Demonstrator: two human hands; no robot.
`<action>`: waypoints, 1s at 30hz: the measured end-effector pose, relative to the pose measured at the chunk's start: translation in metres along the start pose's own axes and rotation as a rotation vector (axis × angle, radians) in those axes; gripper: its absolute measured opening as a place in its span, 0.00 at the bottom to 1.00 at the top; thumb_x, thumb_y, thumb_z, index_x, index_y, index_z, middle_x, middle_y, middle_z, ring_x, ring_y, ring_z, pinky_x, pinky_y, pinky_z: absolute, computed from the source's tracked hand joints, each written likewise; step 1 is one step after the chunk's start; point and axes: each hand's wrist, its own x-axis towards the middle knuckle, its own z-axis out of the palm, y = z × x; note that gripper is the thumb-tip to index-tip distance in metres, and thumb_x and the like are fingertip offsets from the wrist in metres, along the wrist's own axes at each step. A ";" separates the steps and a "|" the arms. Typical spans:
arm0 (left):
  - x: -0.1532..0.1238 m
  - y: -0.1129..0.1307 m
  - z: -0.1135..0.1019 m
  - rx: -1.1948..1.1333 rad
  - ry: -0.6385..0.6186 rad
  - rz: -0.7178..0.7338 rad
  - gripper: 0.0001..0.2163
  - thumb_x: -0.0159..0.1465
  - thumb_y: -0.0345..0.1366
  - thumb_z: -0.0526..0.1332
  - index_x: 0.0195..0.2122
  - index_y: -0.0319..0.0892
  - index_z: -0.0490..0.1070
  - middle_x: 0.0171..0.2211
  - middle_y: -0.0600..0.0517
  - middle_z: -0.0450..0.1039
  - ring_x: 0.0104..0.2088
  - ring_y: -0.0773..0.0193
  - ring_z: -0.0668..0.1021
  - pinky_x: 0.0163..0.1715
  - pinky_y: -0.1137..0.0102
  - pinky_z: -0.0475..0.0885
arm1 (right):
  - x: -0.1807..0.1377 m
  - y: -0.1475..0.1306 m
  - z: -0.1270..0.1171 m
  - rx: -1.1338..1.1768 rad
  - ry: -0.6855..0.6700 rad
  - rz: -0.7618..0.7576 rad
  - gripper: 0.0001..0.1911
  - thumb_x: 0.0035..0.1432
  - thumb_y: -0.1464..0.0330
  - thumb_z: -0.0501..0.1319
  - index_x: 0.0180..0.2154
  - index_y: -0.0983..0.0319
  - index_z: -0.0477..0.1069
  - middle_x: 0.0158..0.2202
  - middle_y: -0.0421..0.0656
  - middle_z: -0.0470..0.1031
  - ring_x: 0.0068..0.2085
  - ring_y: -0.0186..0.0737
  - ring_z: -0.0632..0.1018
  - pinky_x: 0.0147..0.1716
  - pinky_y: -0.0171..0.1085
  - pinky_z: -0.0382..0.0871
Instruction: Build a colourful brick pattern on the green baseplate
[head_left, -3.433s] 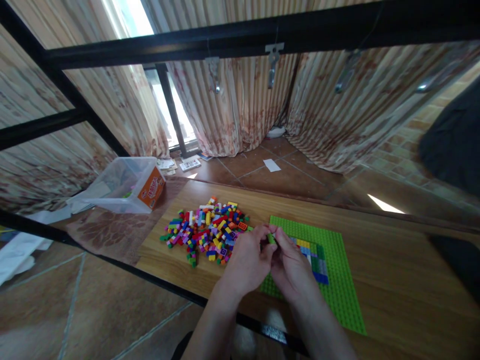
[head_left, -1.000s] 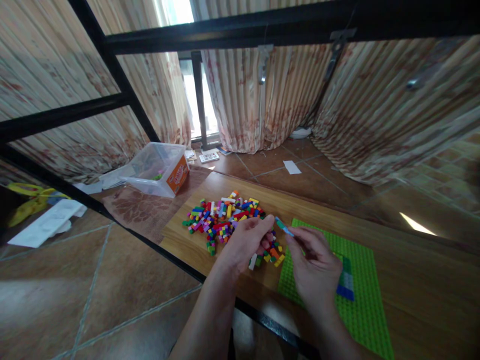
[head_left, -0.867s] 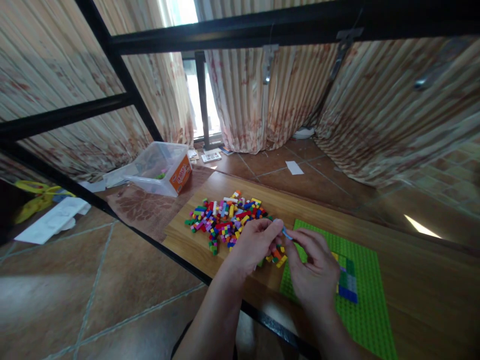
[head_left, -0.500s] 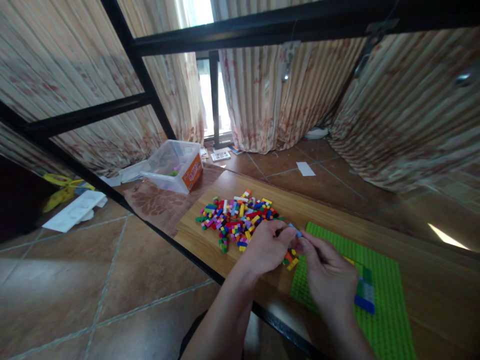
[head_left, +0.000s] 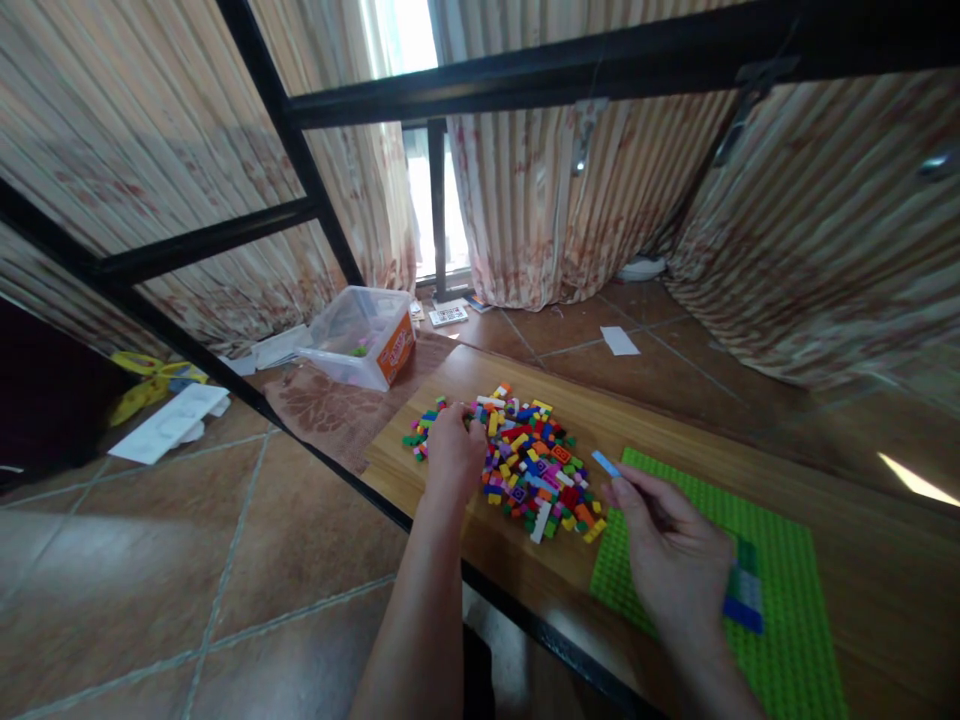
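Brick pinched in right hand by baseplate far-left corner — left hand at pile, table left edge — can't tell grip.

Two hands: one left hand and one right hand. One light-blue strip at the right fingertips. One brick pile, its pieces too many to count, around the left fingers. One green baseplate below the right fingers. One wooden table beneath both. One clear box beyond the left fingers; one white sheet well beyond the right.
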 end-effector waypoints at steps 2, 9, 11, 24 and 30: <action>0.002 0.000 0.001 0.065 -0.015 0.017 0.11 0.60 0.28 0.58 0.40 0.38 0.77 0.40 0.43 0.78 0.43 0.56 0.77 0.45 0.66 0.68 | 0.000 0.001 0.000 -0.020 -0.001 0.010 0.17 0.55 0.55 0.65 0.40 0.59 0.80 0.35 0.45 0.83 0.36 0.46 0.83 0.37 0.45 0.76; 0.003 0.005 0.006 0.137 -0.070 0.034 0.12 0.58 0.27 0.61 0.43 0.39 0.78 0.42 0.43 0.78 0.45 0.56 0.78 0.48 0.65 0.69 | 0.000 -0.001 -0.003 0.022 0.012 0.023 0.15 0.55 0.56 0.66 0.39 0.60 0.80 0.34 0.45 0.82 0.35 0.45 0.83 0.38 0.44 0.77; 0.002 0.005 0.007 0.166 -0.063 0.062 0.11 0.58 0.28 0.61 0.41 0.39 0.79 0.41 0.43 0.78 0.44 0.55 0.78 0.48 0.65 0.69 | 0.000 -0.003 -0.004 0.017 0.013 0.026 0.15 0.55 0.57 0.66 0.39 0.60 0.79 0.34 0.45 0.82 0.35 0.45 0.83 0.38 0.44 0.77; -0.003 0.016 0.023 0.401 0.010 0.093 0.07 0.61 0.33 0.60 0.32 0.40 0.78 0.40 0.40 0.77 0.43 0.51 0.77 0.44 0.62 0.70 | 0.001 0.002 -0.009 -0.038 -0.035 -0.003 0.17 0.57 0.55 0.64 0.40 0.60 0.79 0.34 0.45 0.82 0.33 0.44 0.82 0.34 0.42 0.77; 0.001 0.022 0.010 0.162 0.016 0.057 0.09 0.60 0.37 0.60 0.35 0.40 0.78 0.35 0.43 0.79 0.39 0.53 0.79 0.39 0.65 0.69 | -0.001 0.009 0.003 -0.244 -0.117 -0.123 0.12 0.59 0.60 0.61 0.36 0.59 0.79 0.35 0.44 0.81 0.34 0.42 0.80 0.35 0.40 0.72</action>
